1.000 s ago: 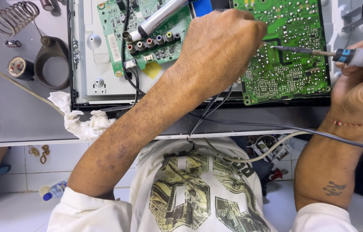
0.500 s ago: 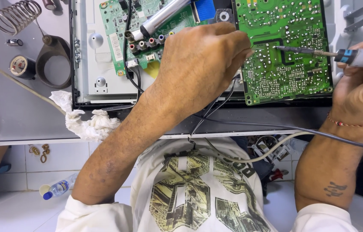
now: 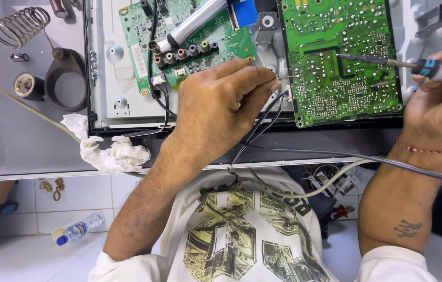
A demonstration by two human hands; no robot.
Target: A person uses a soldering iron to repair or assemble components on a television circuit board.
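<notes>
A large green circuit board (image 3: 344, 57) lies solder side up in an opened flat-screen chassis (image 3: 108, 62). My right hand (image 3: 438, 107) grips a soldering iron (image 3: 388, 62) by its blue and grey handle. The iron's tip rests on the board near its middle. My left hand (image 3: 223, 107) sits at the board's left edge. Its thumb and fingers pinch a thin solder wire (image 3: 286, 78) that points toward the board.
A smaller green board (image 3: 189, 39) with coloured jacks lies left of the large one, a silver cylindrical tool (image 3: 195, 22) across it. A coiled iron stand (image 3: 20, 23), a tape roll (image 3: 25, 85) and crumpled white cloth (image 3: 114, 154) are at left. Cables (image 3: 336, 156) cross the table's front edge; a bottle (image 3: 77, 230) lies on the floor.
My left hand has drawn back leftward off the large board to its left edge, uncovering more of it. The right hand and iron have stayed almost still.
</notes>
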